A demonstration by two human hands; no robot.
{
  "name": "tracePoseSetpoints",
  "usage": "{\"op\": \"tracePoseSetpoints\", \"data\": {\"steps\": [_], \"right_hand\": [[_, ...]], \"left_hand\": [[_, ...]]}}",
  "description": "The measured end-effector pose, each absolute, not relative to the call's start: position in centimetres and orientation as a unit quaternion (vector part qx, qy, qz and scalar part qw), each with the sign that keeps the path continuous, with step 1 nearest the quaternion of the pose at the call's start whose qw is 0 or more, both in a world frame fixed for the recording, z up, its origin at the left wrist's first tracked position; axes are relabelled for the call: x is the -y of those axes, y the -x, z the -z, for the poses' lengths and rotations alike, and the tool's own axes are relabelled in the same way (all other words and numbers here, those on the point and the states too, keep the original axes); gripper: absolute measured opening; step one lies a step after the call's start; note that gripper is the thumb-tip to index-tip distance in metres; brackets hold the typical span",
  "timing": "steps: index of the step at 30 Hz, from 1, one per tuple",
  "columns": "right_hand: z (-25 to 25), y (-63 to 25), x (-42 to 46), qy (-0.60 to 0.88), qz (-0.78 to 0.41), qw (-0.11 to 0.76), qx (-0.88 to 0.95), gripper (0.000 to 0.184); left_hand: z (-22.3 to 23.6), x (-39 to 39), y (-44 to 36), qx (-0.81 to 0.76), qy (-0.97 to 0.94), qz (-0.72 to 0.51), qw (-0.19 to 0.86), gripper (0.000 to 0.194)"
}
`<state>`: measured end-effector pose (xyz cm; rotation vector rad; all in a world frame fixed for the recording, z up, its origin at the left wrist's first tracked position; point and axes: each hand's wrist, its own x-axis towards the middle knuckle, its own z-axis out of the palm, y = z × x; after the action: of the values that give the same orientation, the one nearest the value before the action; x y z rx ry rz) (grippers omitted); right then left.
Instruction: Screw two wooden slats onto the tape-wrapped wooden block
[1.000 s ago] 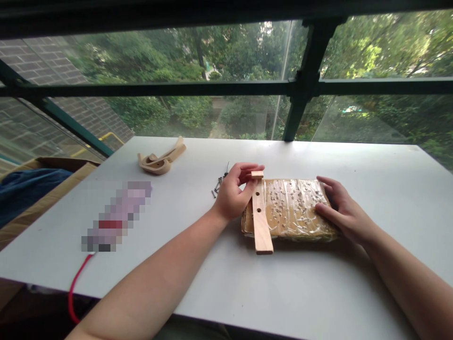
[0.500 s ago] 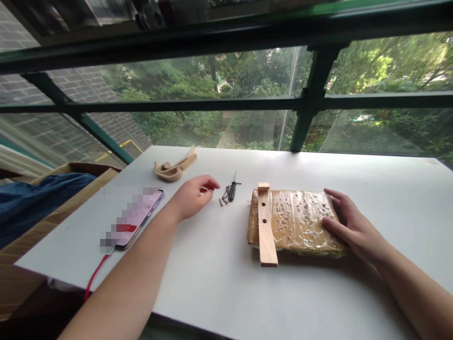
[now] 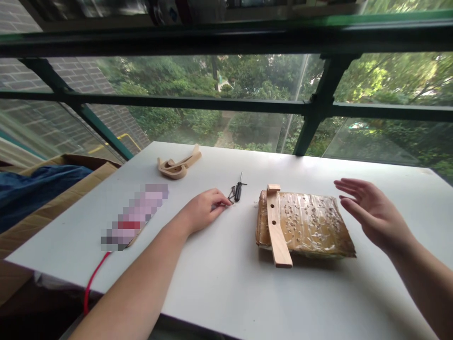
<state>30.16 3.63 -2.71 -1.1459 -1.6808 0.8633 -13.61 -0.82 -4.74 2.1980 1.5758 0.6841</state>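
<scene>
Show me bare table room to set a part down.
Free: near stretch of white tabletop, between left forearm and taped block; also the strip behind the block, right of the screwdriver. Crowded: by the left hand, where screws bunch beside the screwdriver; the block's left end, under the wooden piece.

Left grip (image 3: 206, 209) at screws (image 3: 231, 193), right grip (image 3: 375, 213) beside taped block (image 3: 314, 224)

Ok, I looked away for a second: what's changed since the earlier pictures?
The left-hand grip has come off the wooden hook and moved left to the screws; whether it holds one is unclear. The right-hand grip has let go of the wrapped block, standing open to its right. The hook still lies across the block's left end; screwdriver and curved pieces stay put.
</scene>
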Motion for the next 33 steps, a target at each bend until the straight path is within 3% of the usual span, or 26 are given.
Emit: {"op": "tracePoseSetpoints", "data": {"steps": [4,9,12,18,20,25,28,31,33], "right_hand": [[-5.0,-25.0,-4.1,0.413,-0.207,0.367,0.807,0.03],[-11.0,-13.3,-4.6,0.241,-0.038,0.093,0.965,0.013],[-10.8,-6.5,-5.4,0.137,0.112,-0.112,0.978,0.013],[-7.1,0.7,-7.7,0.147,0.162,-0.26,0.94,0.013],[-5.8,1.3,-8.3,0.143,0.17,-0.303,0.927,0.028],[-3.6,1.5,-9.2,0.099,0.178,-0.321,0.925,0.033],[-3.4,1.1,-9.7,0.077,0.174,-0.288,0.939,0.031],[-4.2,0.6,-10.4,0.064,0.168,-0.235,0.955,0.01],[-5.3,0.2,-10.9,0.066,0.17,-0.191,0.964,0.017]], "left_hand": [[4.8,0.7,13.7,-0.562,-0.771,-0.247,0.167,0.035],[5.3,0.5,13.3,-0.573,-0.762,-0.254,0.165,0.035],[5.5,0.6,13.3,-0.581,-0.754,-0.264,0.157,0.03],[5.6,0.8,13.4,-0.578,-0.753,-0.274,0.154,0.016],[5.6,0.8,13.4,-0.574,-0.757,-0.273,0.152,0.014],[5.7,0.9,13.0,-0.572,-0.757,-0.277,0.152,0.013],[5.6,0.9,12.9,-0.572,-0.754,-0.282,0.158,0.013],[5.4,1.0,12.9,-0.569,-0.751,-0.294,0.16,0.016],[5.2,1.1,12.9,-0.57,-0.748,-0.302,0.158,0.02]]}}
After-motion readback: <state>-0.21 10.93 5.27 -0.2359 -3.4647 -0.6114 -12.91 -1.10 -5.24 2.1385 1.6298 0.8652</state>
